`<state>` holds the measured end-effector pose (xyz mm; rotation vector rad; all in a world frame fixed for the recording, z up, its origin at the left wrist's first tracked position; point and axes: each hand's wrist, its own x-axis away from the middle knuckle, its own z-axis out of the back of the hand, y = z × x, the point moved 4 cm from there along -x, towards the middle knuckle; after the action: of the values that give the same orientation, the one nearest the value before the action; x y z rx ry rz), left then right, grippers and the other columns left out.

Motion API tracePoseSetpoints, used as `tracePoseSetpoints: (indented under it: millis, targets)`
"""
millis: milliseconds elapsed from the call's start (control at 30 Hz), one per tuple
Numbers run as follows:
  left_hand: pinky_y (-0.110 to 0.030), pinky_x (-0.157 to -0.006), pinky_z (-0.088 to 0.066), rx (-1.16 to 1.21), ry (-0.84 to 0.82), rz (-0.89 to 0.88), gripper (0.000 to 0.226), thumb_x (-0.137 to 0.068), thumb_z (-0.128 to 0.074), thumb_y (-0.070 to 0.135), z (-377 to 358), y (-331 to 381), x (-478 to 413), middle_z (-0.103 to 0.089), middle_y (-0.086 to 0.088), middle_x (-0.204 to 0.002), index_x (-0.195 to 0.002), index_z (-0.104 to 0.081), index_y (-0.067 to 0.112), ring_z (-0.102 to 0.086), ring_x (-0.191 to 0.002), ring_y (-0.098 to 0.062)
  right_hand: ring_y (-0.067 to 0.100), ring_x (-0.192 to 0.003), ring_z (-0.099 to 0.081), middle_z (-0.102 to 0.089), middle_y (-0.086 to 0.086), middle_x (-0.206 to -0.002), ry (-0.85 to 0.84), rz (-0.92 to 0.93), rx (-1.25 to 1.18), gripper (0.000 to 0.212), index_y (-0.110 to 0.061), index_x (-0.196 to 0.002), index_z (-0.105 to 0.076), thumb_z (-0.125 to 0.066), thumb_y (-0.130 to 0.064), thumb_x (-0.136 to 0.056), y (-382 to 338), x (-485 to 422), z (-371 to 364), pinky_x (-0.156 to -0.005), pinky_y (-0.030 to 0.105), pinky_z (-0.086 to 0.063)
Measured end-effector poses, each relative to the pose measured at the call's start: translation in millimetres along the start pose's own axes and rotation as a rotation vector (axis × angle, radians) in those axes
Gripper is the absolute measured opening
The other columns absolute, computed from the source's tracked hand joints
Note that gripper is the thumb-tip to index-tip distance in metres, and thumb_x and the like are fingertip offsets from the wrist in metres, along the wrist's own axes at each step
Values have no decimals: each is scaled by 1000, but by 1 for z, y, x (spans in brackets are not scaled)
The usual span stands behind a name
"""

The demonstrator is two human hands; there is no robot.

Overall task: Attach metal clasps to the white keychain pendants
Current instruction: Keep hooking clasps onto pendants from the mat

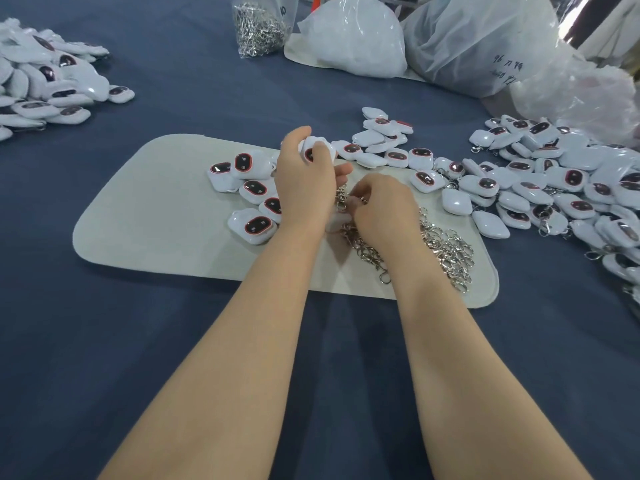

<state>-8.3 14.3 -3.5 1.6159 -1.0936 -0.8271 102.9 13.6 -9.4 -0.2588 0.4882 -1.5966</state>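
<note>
two bare forearms reach in from six o'clock over a dark blue cloth-covered table. on it lies a pale beige felt mat with rounded corners. toward the mat's four o'clock corner sits a loose heap of silver metal clasps. over the mat's middle the right hand curls its fingers and pinches one small silver clasp. just at its eleven o'clock the left hand grips a white rounded plastic keychain pendant with a dark, red-rimmed oval face. a few loose pendants lie at nine o'clock of the hands, a big spread of pendants at three o'clock, and another pendant pile at ten o'clock. a clear bag of clasps and white plastic bags stand at twelve o'clock.
</note>
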Motion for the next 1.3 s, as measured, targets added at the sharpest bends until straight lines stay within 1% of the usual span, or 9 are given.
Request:
tracePoseSetpoints:
  millis: [233, 367, 567, 667, 733, 900, 1000, 1200, 1300]
  targets:
    - [-16, -57, -51, -91, -44, -2, 38, -96, -36, 8, -1, -1, 2, -50, 10, -95, -131, -49, 17, -68, -60, -6, 25, -102, -57, -66, 4, -105, 157, -8, -134, 17, -15, -105, -60, -50, -12, -91, 6, -1, 3, -87, 39, -45]
    - [-21, -62, -55, -128, -72, -6, 37, -94, -43, 8, -4, -2, 3, -53, 2, -109, -130, -49, 16, -67, -57, -4, 14, -85, -53, -63, -4, -93, 284, -2, -321, 19, -17, -102, -62, -49, -10, -90, 9, -2, 8, -74, 20, -37]
    - [-40, -81, -56, -275, -113, -116, 24, -94, -45, 8, -6, 1, 5, -57, 16, -93, -104, -58, 26, -69, -67, -7, 16, -79, -58, -56, -12, -80, 350, -26, -597, 15, -19, -98, -58, -48, -9, -92, 7, -1, 14, -71, 9, -42]
    - [-28, -79, -50, -423, -145, -199, 19, -93, -49, 12, -10, 2, 5, -62, 11, -88, -94, -63, 24, -64, -83, -17, 25, -83, -66, -59, -7, -83, 326, -89, -748, 18, -21, -95, -56, -47, -6, -90, 10, -2, 14, -86, 41, -52]
    - [-10, -70, -38, -524, -178, -250, 15, -92, -53, 15, -13, 0, 6, -65, 1, -102, -97, -67, 19, -54, -74, -5, 25, -88, -66, -60, -4, -84, 314, -92, -777, 21, -20, -94, -57, -47, -3, -87, 9, -3, 15, -87, 45, -51]
    - [4, -64, -30, -579, -192, -278, 15, -91, -58, 15, -14, -2, 7, -55, -13, -118, -102, -67, 15, -45, -57, 22, 7, -78, -59, -64, -7, -86, 320, -59, -774, 19, -20, -88, -63, -55, -3, -83, 7, -3, 16, -84, 30, -51]
    - [4, -63, -31, -588, -191, -278, 15, -90, -60, 15, -13, -2, 7, -54, -14, -120, -103, -67, 15, -44, -57, 24, -3, -69, -56, -63, -12, -80, 326, -51, -821, 19, -22, -86, -63, -57, -4, -84, 9, -4, 19, -73, 19, -49]
    - [2, -61, -32, -602, -205, -275, 4, -89, -61, 16, -15, -1, 8, -53, -8, -110, -88, -64, 18, -44, -58, 23, 7, -81, -62, -64, -8, -84, 315, -7, -871, 19, -22, -86, -61, -60, -3, -86, 7, -3, 19, -83, 34, -55]
    - [1, -62, -32, -613, -206, -282, 7, -90, -60, 17, -15, 0, 7, -49, -5, -101, -83, -60, 20, -44, -58, 22, -5, -71, -60, -62, -15, -79, 346, 24, -849, 20, -24, -84, -60, -61, -4, -85, 6, -3, 21, -74, 19, -51]
